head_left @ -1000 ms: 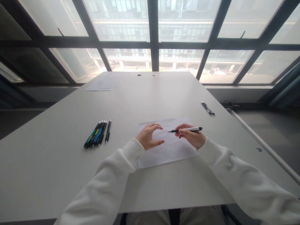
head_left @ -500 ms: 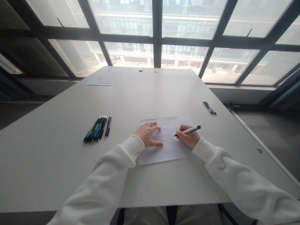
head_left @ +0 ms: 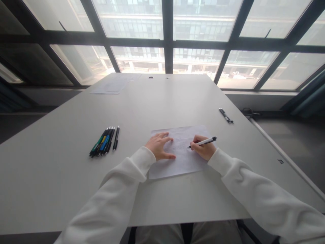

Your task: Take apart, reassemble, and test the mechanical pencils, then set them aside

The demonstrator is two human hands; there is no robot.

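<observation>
your right hand point(head_left: 203, 149) grips a pen point(head_left: 208, 140); your left hand point(head_left: 159, 146), at nine o'clock, splays on paper point(head_left: 179, 168), any writing illegible.

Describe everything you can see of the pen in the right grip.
The pen is slim, with a white barrel, dark front section and black rear end; it looks like plastic. It slants in the right grip, held near its front, tip pointing down-left over the paper, rear end raised rightward. Whether the tip touches the paper is unclear.
</observation>
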